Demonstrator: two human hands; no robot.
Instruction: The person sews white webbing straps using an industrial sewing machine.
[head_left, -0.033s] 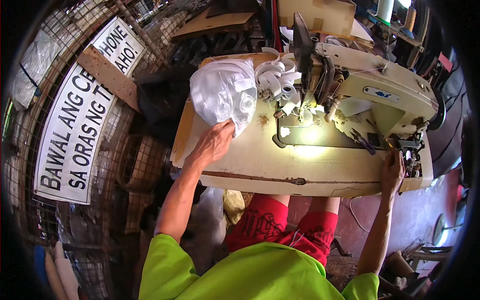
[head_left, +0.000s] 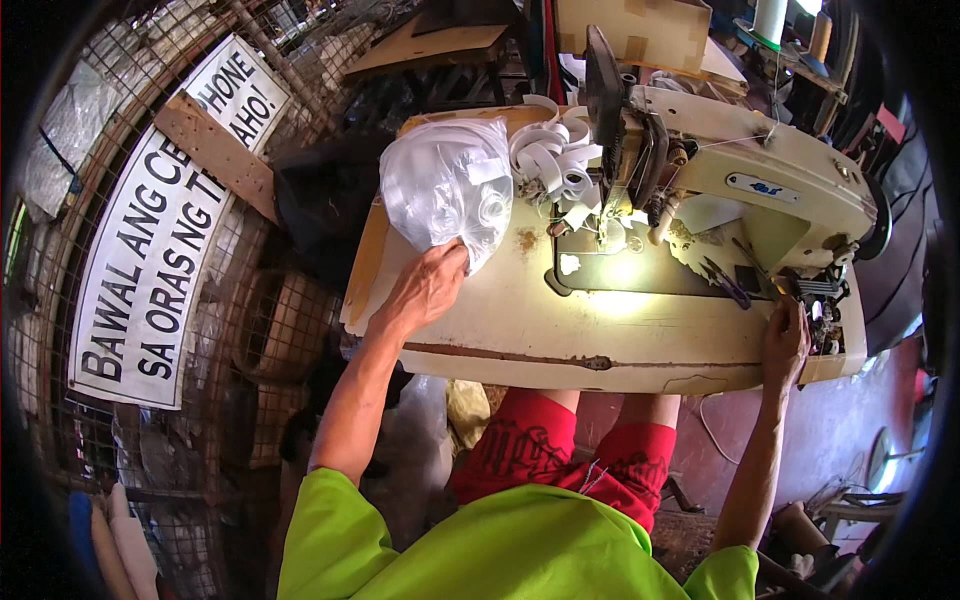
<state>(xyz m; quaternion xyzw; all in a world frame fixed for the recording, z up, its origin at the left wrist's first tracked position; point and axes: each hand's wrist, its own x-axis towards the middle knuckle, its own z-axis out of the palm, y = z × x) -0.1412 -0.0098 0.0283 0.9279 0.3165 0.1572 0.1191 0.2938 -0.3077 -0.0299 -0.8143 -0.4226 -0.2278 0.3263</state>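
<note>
1 crinkly clear plastic bag (head_left: 445,190) sits at the table's (head_left: 520,330) left end, its lower edge pinched in the left hand (head_left: 425,290). The right hand (head_left: 785,340) rests, fingers curled, beside 1 cream metal sewing machine (head_left: 760,190).

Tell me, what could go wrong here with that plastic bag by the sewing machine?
The left hand grips the clear plastic bag close to the loose white tape coils; pulling it might drag them off the table. The right hand rests at the table's far edge near small tools, which could get knocked off.
</note>
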